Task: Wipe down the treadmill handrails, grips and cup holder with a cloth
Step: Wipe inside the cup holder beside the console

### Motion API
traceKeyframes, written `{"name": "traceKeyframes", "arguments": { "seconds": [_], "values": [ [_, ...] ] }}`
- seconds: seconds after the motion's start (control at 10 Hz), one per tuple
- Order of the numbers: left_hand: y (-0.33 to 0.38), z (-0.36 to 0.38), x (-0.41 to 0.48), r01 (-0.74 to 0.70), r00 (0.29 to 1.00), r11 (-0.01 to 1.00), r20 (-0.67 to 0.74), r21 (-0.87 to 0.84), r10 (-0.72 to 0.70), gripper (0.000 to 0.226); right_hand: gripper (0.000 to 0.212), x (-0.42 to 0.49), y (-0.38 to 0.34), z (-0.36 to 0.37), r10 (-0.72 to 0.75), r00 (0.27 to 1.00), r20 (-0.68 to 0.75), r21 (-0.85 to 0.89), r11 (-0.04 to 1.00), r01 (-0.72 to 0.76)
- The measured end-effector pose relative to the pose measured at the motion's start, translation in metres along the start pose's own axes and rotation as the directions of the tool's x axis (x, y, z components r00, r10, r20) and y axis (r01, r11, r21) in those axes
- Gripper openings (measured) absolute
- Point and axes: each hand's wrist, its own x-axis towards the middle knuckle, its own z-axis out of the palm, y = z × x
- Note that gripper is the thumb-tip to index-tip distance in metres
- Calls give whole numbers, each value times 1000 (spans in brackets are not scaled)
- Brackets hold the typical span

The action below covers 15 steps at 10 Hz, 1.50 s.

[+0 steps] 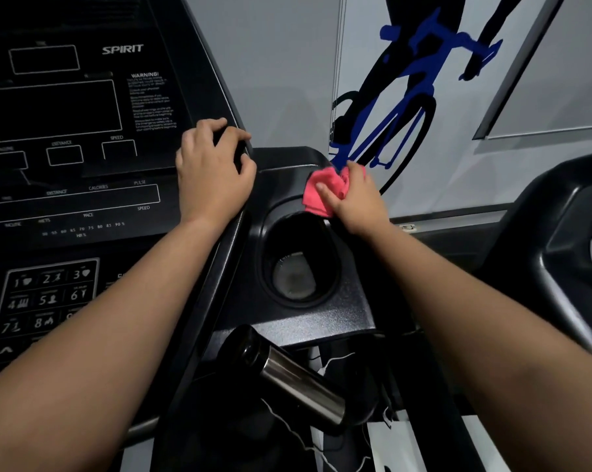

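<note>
At the far rim of the cup holder [266,247], on the right wing of the treadmill console [66,131], we see the right hand [355,202] pressing a bunched pink cloth [316,194] against the black plastic. Its fingers [326,191] are clenched round the wad. The left hand [212,175] braces on the console's right edge, fingers [235,137] curled over it and grasping it.

We judge several hazards from here. The cloth is crumpled small, so a pass around the rim may skip parts of it, and the pale, dull patch at the bottom of the well looks likely to be missed unless the hand reaches deep. A loose corner hangs over the opening; a slackened grip could drop the cloth inside. The bracing hand lies just beside the display panel, where a slip could smear it. Below the tray, a steel bottle [298,386] lies tilted near the right forearm, and a careless elbow could dislodge it.
</note>
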Motion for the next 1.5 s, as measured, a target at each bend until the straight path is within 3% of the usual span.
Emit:
{"name": "traceKeyframes", "arguments": {
  "seconds": [0.1,0.3,0.5,0.7,0.8,1.0,1.1,1.2,1.3,1.4,1.5],
  "values": [
    [-1,0,0,-1,1000,1000,2,-6,1,30,75,-31,15,-4,27,1000,14,-81,996,-25],
    [-1,0,2,3,1000,1000,-4,-22,-3,29,72,-98,22,-24,216,972,93,-187,962,-196],
    [1,1,1,5,1000,1000,-4,-9,-5,29,77,-147,7,-14,221,975,16,-395,897,-197],
    [1,1,1,7,1000,1000,-4,-3,-7,29,84,-163,-11,1,95,995,42,-440,896,-67],
    [1,1,1,8,1000,1000,-4,-3,-8,30,66,-166,-19,7,-21,999,44,-411,911,37],
    [2,-1,1,6,1000,1000,-3,-21,-6,30,44,-176,-35,26,-304,941,147,-264,905,334],
    [0,-2,1,2,1000,1000,-4,-27,-2,30,51,-178,-25,21,-354,911,212,-217,891,397],
    [0,-2,1,0,1000,999,4,-35,0,31,67,-172,-10,8,-272,939,213,-258,911,322],
    [1,-2,-1,5,1000,1000,11,-31,-4,33,75,-164,5,-4,-114,990,77,-316,940,133],
    [1,-2,-1,5,1000,1000,10,-30,-5,33,79,-161,17,-12,40,998,-37,-379,924,-52],
    [0,-2,0,10,1000,1000,-1,-27,-10,32,79,-159,12,-10,122,989,-87,-380,913,-146]
  ]
}}
